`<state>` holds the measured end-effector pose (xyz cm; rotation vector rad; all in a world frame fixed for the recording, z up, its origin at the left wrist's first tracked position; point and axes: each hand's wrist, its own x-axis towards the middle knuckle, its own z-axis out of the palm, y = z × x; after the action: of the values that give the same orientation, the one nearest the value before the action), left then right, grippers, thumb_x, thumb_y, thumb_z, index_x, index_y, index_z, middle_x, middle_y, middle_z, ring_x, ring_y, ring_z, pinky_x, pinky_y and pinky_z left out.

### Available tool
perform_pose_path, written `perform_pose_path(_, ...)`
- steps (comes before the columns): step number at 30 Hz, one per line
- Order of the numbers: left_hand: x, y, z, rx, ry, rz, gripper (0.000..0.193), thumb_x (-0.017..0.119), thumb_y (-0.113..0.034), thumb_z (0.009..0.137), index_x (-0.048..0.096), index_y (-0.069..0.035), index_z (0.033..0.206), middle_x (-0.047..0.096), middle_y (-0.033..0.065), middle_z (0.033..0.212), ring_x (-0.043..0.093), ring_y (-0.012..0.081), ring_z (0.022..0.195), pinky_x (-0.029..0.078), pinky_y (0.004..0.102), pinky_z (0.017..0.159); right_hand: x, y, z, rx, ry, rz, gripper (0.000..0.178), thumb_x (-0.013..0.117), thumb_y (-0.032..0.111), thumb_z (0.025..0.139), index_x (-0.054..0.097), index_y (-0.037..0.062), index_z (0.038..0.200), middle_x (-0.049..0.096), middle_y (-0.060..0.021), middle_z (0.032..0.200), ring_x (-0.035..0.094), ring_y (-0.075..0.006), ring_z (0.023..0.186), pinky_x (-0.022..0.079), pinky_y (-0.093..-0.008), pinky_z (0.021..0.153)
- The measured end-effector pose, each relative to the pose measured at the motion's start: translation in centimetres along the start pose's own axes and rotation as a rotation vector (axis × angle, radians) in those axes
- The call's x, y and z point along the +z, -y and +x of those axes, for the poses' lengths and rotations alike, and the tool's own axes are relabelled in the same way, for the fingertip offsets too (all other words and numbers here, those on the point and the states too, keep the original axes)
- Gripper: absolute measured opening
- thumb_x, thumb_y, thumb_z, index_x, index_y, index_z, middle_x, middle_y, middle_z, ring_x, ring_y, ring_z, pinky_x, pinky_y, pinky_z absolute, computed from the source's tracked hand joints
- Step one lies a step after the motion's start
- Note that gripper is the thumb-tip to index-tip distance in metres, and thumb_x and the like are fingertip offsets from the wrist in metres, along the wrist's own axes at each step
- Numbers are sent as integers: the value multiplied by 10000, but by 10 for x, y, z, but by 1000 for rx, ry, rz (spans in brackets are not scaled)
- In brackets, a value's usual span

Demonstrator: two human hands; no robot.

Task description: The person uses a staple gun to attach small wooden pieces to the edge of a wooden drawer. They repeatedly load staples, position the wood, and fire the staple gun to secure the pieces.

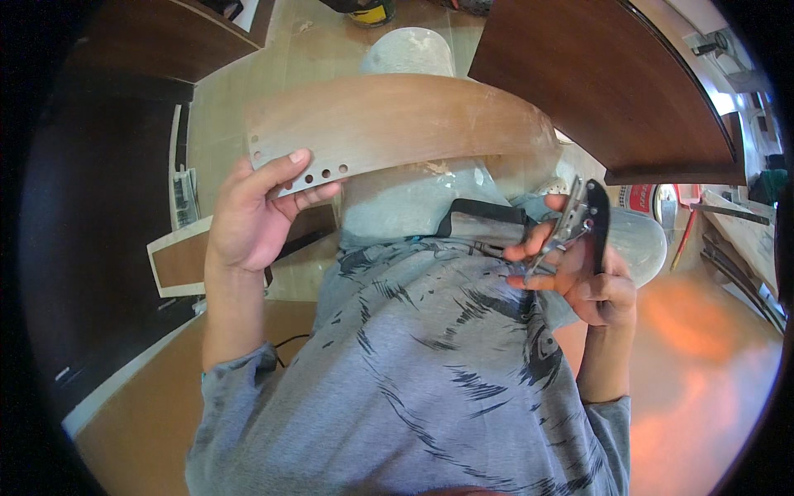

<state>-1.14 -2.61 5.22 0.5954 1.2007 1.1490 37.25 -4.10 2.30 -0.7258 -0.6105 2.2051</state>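
My left hand (pixel 252 217) pinches the near left end of a long, curved, thin tan sheet (pixel 413 116), thumb on top and fingers beneath. A row of small round holes runs along the near edge of that end, by my thumb. Stretched over my legs, the sheet reaches to the right. Lower right, my right hand (pixel 602 285) is closed round a plier-like hand tool (pixel 597 217) with a black handle and silver metal parts. The tool stands apart from the sheet, above my right thigh. Its jaws are hard to make out.
A dark brown wooden panel (pixel 595 74) stands at the upper right. A round can with a red label (pixel 641 198) and a red stick (pixel 684 238) lie right of my knee, near stacked boards (pixel 740 273). Dark cabinetry (pixel 107 223) fills the left. A white-edged wooden piece (pixel 184 263) sits by my left forearm.
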Motion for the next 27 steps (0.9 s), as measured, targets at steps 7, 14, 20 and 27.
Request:
perform_pose_path(7,26,21,-32,36,49,-64,380,634,-39,993,531,76,1340,678,169,1215,711,284,1094,640,386,924,29,-3,15,262,49,-352,830,544,-3,731,368,-17,1542,588,-165,1162,630,-281,1091,532,-433,995)
perform_pose_path(14,53,45,-60,162,25,-121,387,600,-63,1019,487,58,1369,661,180,1239,696,316,1139,629,399,943,70,-12,38,385,178,-464,655,565,28,855,435,-11,1495,638,-129,1139,672,-253,1048,526,-352,949)
perform_pose_path(20,60,50,-70,161,16,-170,383,631,-58,1001,517,44,1352,657,150,1233,688,253,1124,617,395,956,75,-17,33,382,148,-456,654,587,35,868,434,9,1504,636,-138,1164,675,-283,1091,540,-368,974)
perform_pose_path(27,67,50,-66,174,50,-116,372,629,-61,1001,519,52,1339,659,165,1233,701,249,1094,634,380,931,72,-21,39,307,148,-458,563,591,40,892,469,11,1441,625,-137,1186,675,-268,1056,557,-368,942)
